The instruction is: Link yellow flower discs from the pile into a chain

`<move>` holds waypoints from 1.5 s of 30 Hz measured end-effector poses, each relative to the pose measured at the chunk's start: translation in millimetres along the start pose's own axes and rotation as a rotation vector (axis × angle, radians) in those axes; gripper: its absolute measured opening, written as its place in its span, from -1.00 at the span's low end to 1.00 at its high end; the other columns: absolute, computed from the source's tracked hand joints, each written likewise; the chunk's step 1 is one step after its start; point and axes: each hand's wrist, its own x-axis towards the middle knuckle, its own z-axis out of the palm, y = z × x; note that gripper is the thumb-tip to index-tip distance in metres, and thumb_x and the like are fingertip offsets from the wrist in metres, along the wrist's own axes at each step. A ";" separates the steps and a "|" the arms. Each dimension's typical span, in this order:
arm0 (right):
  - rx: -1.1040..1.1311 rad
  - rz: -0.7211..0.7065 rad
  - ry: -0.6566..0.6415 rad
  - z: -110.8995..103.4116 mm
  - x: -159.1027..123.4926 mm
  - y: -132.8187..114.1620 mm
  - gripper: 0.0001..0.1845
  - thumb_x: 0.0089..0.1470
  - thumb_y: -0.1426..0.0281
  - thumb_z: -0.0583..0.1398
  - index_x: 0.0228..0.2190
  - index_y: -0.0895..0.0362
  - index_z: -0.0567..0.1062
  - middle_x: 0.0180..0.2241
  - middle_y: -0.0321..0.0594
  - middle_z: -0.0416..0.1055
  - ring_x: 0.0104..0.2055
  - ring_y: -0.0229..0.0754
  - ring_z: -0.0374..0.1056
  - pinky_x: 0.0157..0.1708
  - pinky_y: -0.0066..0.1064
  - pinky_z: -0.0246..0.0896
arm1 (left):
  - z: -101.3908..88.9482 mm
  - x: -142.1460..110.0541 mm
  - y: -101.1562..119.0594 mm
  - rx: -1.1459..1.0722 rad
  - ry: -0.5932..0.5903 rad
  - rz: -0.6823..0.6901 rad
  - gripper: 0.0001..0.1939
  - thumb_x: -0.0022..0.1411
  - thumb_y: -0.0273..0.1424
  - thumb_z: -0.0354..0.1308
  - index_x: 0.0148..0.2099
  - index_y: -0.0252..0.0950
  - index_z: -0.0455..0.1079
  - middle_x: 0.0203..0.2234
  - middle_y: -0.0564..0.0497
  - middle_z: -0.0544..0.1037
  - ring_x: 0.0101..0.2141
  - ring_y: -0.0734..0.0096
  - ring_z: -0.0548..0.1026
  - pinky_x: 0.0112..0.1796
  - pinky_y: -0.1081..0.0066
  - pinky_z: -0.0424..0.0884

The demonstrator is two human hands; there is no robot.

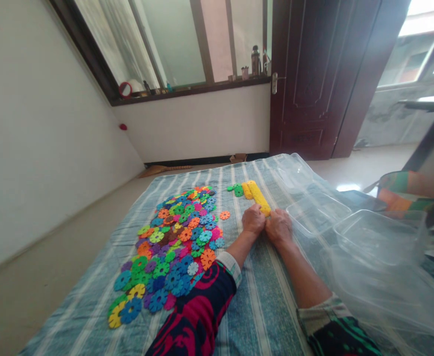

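A long yellow row of stacked snowflake discs [258, 195] lies on the striped cloth [254, 282]. At its near end, my left hand [253, 220] has its fingers closed on the row from the left. My right hand [279, 227] is closed at the same end from the right, and the two hands almost touch. A shorter yellow row [246, 191] lies along the left of the long one, with a few green discs [238, 190] beside it. One orange disc [224, 215] is alone left of my hands. Fingertips are partly hidden.
A wide heap of mixed-colour snowflake discs [172, 242] covers the left part of the cloth. Several clear plastic boxes [380, 237] stand along the right side. Beyond the far edge are a dark red door [313, 79] and a window sill [202, 90] with a thermos [256, 60].
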 end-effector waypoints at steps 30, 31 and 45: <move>0.040 -0.004 0.003 -0.4 1.7 2.7 -0.83 0.11 0.45 0.10 -0.37 0.20 0.51 -0.23 -0.01 0.43 -0.10 -0.05 0.27 -0.10 -0.30 0.07 | 0.2 9.3 4.5 -0.077 -0.036 -0.053 -0.68 0.03 -0.53 0.18 -0.12 -0.28 0.52 -0.24 -0.05 0.62 -0.20 0.32 0.54 -0.21 0.44 0.38; 0.043 0.000 0.000 -0.6 1.7 2.5 -0.83 0.10 0.46 0.10 -0.36 0.20 0.51 -0.22 -0.02 0.43 -0.09 -0.05 0.27 -0.09 -0.31 0.07 | 0.3 9.1 4.5 -0.082 -0.032 -0.052 -0.70 0.03 -0.54 0.17 -0.14 -0.29 0.52 -0.25 -0.05 0.61 -0.20 0.32 0.54 -0.21 0.44 0.38; 0.106 0.020 0.034 3.5 1.4 3.0 -0.82 0.10 0.47 0.11 -0.31 0.19 0.51 -0.23 -0.06 0.44 -0.09 -0.08 0.29 -0.11 -0.34 0.07 | 4.7 0.3 -4.2 -0.246 0.075 -0.013 -0.86 -0.02 -0.59 0.15 -0.37 -0.28 0.42 -0.46 0.08 0.53 -0.40 0.48 0.45 -0.34 0.51 0.31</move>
